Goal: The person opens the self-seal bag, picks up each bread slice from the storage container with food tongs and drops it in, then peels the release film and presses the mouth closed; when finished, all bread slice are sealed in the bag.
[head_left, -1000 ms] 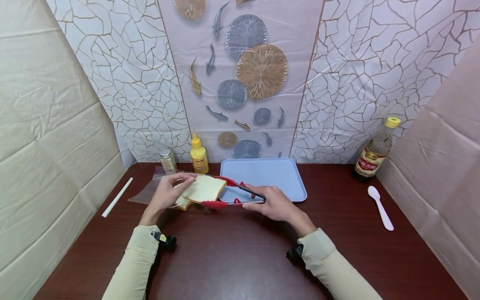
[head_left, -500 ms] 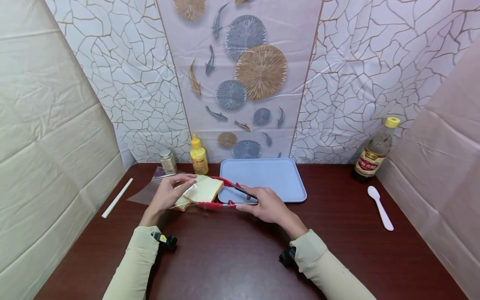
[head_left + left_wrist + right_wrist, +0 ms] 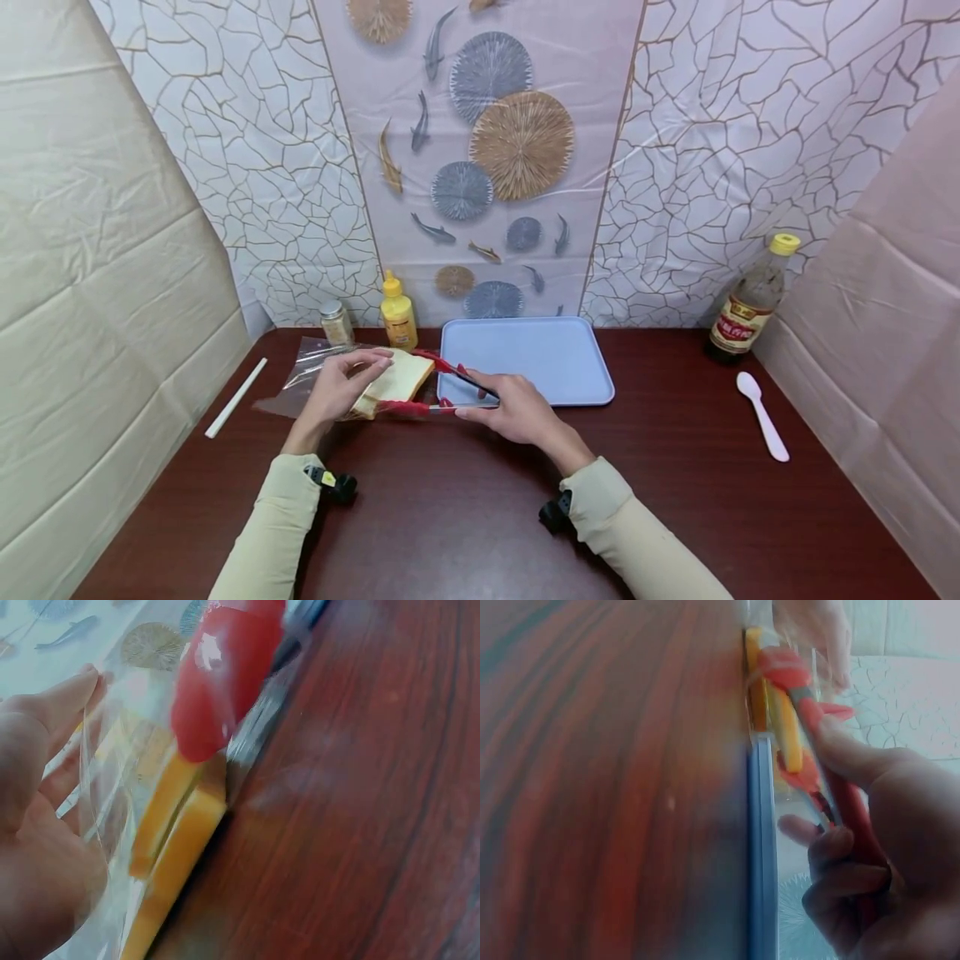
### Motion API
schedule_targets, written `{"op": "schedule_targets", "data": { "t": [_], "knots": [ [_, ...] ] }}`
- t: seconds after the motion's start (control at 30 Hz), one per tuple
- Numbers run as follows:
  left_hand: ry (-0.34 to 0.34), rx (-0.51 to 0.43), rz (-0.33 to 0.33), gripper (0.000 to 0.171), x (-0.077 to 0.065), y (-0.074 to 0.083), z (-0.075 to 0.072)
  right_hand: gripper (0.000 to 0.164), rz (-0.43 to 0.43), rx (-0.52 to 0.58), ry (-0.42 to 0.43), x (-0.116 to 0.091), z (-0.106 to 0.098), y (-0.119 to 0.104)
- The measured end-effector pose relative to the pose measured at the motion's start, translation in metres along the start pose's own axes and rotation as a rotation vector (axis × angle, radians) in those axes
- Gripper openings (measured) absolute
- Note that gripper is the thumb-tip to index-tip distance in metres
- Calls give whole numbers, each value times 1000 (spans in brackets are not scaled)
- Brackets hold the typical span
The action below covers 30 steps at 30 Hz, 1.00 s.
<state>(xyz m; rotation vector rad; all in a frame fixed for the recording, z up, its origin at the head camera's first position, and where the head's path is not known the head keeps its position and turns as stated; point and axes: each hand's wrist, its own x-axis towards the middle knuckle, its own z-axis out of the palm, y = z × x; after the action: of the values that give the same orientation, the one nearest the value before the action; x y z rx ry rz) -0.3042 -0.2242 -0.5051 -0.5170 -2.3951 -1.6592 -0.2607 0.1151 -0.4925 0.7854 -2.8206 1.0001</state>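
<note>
My left hand [image 3: 341, 390] pinches the edge of a clear plastic bag [image 3: 300, 367] between thumb and fingertips; the left wrist view shows the film stretched beside the palm. My right hand [image 3: 517, 406] grips red-tipped tongs [image 3: 405, 407], whose two arms straddle the upper slice of bread [image 3: 401, 377]. That slice overlaps a lower slice of bread [image 3: 180, 877], and film covers both in part. In the right wrist view the red tong heads [image 3: 784, 667] lie along the crusts. How far the slices reach into the bag is hard to make out.
A blue tray [image 3: 525, 358] lies right of the bread. Behind stand a yellow squeeze bottle [image 3: 399, 317] and a small jar [image 3: 337, 325]. A white stick [image 3: 236, 398] lies at left. At right are a sauce bottle [image 3: 742, 312] and a white spoon [image 3: 762, 417].
My right hand has moved left with the tongs, and the upper slice has slid left over the lower one, toward my left hand. My left hand has stayed nearly in place.
</note>
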Motion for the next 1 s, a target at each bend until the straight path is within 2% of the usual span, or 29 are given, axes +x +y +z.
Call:
{"op": "schedule_targets", "data": {
  "t": [0.17, 0.3, 0.4, 0.57, 0.67, 0.77, 0.87, 1.0],
  "knots": [
    [11, -1, 20, 19, 0, 0, 0, 72, -6, 56, -15, 4, 5, -3],
    [1, -18, 30, 19, 0, 1, -1, 73, 3, 35, -41, 6, 7, -4],
    [-33, 5, 32, 18, 0, 4, -1, 73, 6, 16, -47, 7, 7, -5],
    [-91, 93, 44, 17, 1, 9, -3, 73, -4, 78, -37, 9, 8, -6],
    [-91, 126, 67, 13, 1, 12, -3, 72, -13, 91, -44, 10, 9, -6],
    [-88, 148, 90, 11, 2, 15, -4, 73, -25, 56, -50, 12, 11, -7],
    [-95, 173, 85, 12, 2, 15, -5, 73, -27, 39, -49, 15, 13, -9],
    [-101, 173, 63, 15, 1, 14, -6, 74, -4, 71, -30, 17, 16, -13]
  ]
}}
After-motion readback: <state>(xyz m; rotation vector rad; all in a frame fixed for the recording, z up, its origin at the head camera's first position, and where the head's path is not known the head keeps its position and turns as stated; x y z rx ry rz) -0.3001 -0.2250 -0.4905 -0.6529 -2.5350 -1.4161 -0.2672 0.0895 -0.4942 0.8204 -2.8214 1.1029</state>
